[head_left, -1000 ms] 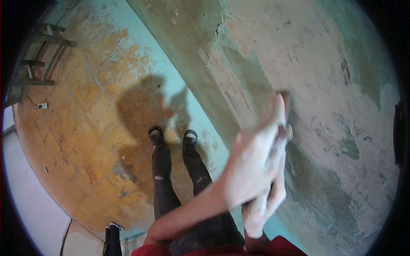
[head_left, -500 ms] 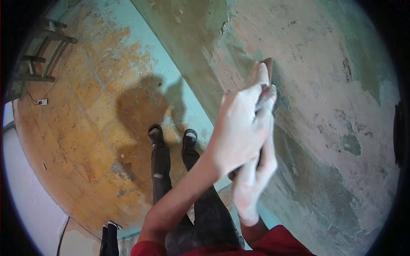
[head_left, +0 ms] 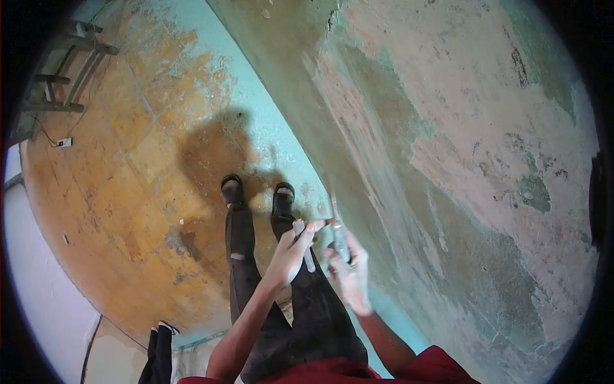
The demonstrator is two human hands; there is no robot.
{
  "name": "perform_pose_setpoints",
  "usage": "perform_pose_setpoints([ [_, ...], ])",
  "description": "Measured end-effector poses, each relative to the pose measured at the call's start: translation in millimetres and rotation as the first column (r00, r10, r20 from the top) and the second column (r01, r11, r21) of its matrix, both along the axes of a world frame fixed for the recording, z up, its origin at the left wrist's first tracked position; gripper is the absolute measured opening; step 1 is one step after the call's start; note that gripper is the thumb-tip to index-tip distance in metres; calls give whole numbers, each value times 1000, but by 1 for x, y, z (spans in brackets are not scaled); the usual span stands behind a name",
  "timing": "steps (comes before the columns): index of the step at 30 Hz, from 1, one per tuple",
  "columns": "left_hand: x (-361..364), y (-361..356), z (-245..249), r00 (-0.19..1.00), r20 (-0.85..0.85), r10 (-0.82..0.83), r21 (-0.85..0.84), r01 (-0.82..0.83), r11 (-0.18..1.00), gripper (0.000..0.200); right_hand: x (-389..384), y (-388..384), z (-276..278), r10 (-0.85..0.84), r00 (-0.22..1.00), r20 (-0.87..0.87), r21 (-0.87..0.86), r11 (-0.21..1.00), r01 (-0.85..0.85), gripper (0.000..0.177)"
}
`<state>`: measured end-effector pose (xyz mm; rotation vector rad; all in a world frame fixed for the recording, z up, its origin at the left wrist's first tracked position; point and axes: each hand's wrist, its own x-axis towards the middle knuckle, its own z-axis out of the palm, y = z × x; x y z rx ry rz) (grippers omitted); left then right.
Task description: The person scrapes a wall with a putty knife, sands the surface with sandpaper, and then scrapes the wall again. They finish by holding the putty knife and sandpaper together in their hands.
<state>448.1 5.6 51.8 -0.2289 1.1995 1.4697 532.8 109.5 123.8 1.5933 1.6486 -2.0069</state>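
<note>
My left hand is closed on a pale, narrow, flat piece, in front of my legs. Just right of it, my right hand is wrapped round the grey handle of a scraper, whose thin blade points up and is blurred. The fingertips of my left hand are close to the base of that blade; whether they touch it I cannot tell. Both hands are near the lower part of the patchy green and pink wall.
My feet in dark shoes stand on the worn orange floor. A wooden frame is at the upper left, above a small white socket box with a cable. Another person's dark-clothed legs show at the lower left.
Both hands have come down and left, away from the wall surface. They were together on the scraper against the wall; now they are apart, and the pale piece shows in my left hand.
</note>
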Motion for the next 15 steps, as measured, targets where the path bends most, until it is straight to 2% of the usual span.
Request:
perform_pose_setpoints([
  [1,4,-3,7,998,2,-70,-56,70,996,48,3,-5,-3,30,999,35,-120,992,-25,55],
  [2,15,2,2,994,41,103,15,-104,994,43,7,-14,-12,99,992,-79,27,995,-97,55],
  [3,24,3,-2,993,40,107,17,-108,994,43,9,-20,-18,182,966,-181,180,972,-150,55],
  [5,34,8,0,978,82,193,92,-200,976,42,18,-15,-18,231,963,-136,151,966,-210,56],
  [6,33,10,7,961,195,195,81,-214,974,44,23,-13,-22,265,958,-112,194,951,-241,56],
  [8,44,10,-2,952,203,231,83,-251,964,45,27,-7,-19,318,945,-73,224,929,-295,56],
  [10,56,9,-3,943,213,256,92,-280,956,46,29,1,-15,343,936,-83,230,920,-317,54],
  [12,60,7,5,899,302,318,-49,-318,947,40,31,6,-14,367,926,-93,236,911,-338,52],
  [13,63,5,7,897,303,322,-48,-323,945,40,33,7,-15,208,973,-104,122,973,-195,52],
  [14,65,1,9,946,124,300,-8,-302,953,34,36,7,-17,46,995,-94,3,999,-46,52],
  [15,67,-3,10,960,-62,273,24,-272,962,29,38,7,-19,52,994,-92,-1,999,-52,52],
])
